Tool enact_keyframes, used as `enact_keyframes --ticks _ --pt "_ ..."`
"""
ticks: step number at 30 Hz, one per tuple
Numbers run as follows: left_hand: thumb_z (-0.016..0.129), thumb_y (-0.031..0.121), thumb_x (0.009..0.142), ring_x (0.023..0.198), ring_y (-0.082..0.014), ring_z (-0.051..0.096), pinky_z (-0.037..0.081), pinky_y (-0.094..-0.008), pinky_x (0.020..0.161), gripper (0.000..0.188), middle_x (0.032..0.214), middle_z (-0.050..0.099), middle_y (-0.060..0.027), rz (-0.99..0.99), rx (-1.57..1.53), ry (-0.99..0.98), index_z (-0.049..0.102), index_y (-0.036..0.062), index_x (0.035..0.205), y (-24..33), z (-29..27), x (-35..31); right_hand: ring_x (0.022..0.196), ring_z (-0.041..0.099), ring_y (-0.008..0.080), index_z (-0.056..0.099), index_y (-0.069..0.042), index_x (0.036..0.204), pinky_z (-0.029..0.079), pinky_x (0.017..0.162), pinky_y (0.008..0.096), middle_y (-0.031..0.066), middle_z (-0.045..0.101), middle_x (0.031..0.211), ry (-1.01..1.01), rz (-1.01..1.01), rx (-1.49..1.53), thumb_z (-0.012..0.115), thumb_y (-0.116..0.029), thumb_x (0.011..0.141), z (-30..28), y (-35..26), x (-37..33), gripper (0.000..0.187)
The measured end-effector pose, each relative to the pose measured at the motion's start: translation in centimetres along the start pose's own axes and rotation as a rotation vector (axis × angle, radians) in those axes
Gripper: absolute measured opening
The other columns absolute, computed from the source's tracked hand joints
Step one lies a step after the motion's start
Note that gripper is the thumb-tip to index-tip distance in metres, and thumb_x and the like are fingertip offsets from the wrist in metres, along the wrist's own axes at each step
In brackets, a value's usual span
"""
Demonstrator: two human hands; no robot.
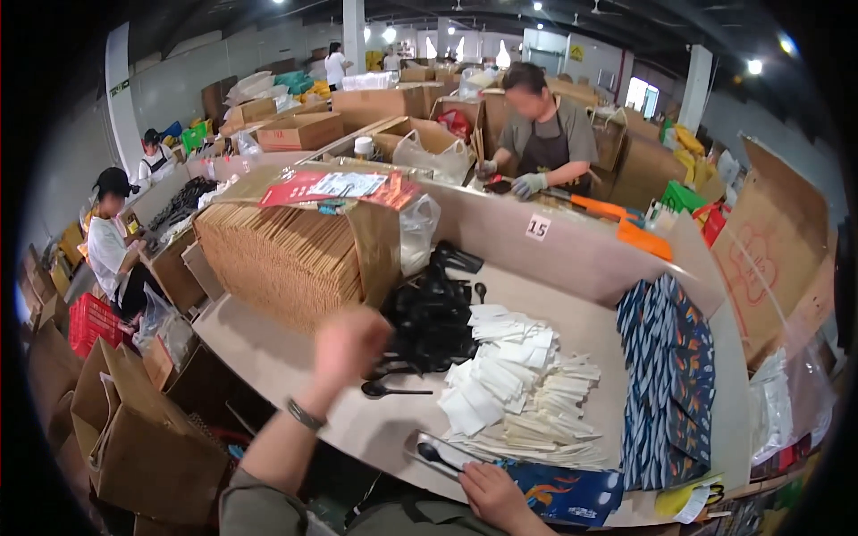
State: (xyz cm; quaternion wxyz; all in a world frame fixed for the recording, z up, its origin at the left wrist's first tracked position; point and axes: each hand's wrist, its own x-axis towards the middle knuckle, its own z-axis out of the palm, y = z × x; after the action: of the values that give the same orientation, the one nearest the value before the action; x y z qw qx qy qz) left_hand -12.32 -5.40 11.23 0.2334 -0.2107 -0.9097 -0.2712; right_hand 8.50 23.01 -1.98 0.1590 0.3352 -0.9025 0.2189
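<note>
My left hand (349, 347) is raised over the table's left part, in front of a carton of tightly packed brown flat pieces (277, 255); it is smeared by motion, and its fingers cannot be made out. At the near edge my right hand (492, 493) is closed on a black plastic spoon (436, 454), which lies on a pale, shiny sleeve or wrapper. Beside that hand lies a dark blue printed packet (572, 493). A heap of black spoons (429, 317) spreads beyond my left hand, with one loose spoon (393, 390) nearer me. White napkins or packets (500, 380) are piled to the right.
Rows of blue printed packets (666, 384) stand on the right side. A low partition (536, 228) borders the far side, with a gloved co-worker (545, 134) behind it. Open cartons (152, 438) sit at lower left, and a large carton (778, 250) stands at right.
</note>
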Motion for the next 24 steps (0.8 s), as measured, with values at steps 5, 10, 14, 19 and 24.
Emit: enact_keyframes --ticks 5,10,14,19,24 --pt "0.069 0.014 0.082 0.081 -0.0362 0.067 0.055 -0.0470 0.071 0.007 0.085 0.068 -0.0144 -0.129 0.498 0.141 0.069 0.0073 0.083 -5.3 -6.5 9.4 0.110 0.063 0.0325 0.064 0.003 0.113 0.050 0.098 0.0403 0.0184 0.062 0.123 0.064 0.006 0.120 0.067 -0.005 0.081 -0.7 -0.5 0.8 0.033" --pt "0.064 0.008 0.083 0.087 -0.0377 0.069 0.056 -0.0469 0.075 0.010 0.088 0.070 -0.0209 -0.118 0.653 -0.074 0.070 0.0031 0.090 -5.6 -6.3 12.5 0.116 0.059 0.0335 0.064 -0.001 0.117 0.047 0.101 0.0451 0.0189 0.059 0.128 -0.001 0.069 0.027 0.068 -0.013 0.084 -0.3 -0.2 0.2 0.035" --pt "0.058 0.005 0.086 0.086 -0.0379 0.069 0.056 -0.0468 0.075 0.014 0.088 0.070 -0.0191 -0.123 0.698 -0.029 0.068 0.0020 0.096 -4.7 -7.4 11.9 0.122 0.055 0.0346 0.067 -0.010 0.121 0.043 0.104 0.0508 0.0193 0.057 0.131 -0.041 0.147 -0.023 0.070 -0.021 0.085 -1.2 -0.7 -0.3 0.038" --pt "0.058 0.001 0.086 0.094 -0.0311 0.069 0.054 -0.0422 0.077 0.026 0.091 0.069 -0.0172 -0.068 0.443 0.315 0.064 -0.0009 0.111 -6.0 -7.6 7.3 0.117 0.057 0.0386 0.068 -0.010 0.118 0.046 0.100 0.0494 0.0219 0.058 0.128 -0.004 0.155 -0.007 0.073 -0.016 0.081 -2.0 -0.8 -0.3 0.038" --pt "0.055 0.017 0.104 0.078 -0.0055 0.053 0.043 -0.0213 0.070 0.018 0.089 0.062 0.0034 -0.645 -0.816 0.471 0.067 0.0043 0.109 -9.7 -4.5 -7.9 0.118 0.056 0.0446 0.069 -0.013 0.119 0.048 0.101 0.0507 0.0251 0.055 0.132 -0.024 0.197 0.079 0.076 -0.013 0.079 -1.0 0.5 -1.3 0.041"
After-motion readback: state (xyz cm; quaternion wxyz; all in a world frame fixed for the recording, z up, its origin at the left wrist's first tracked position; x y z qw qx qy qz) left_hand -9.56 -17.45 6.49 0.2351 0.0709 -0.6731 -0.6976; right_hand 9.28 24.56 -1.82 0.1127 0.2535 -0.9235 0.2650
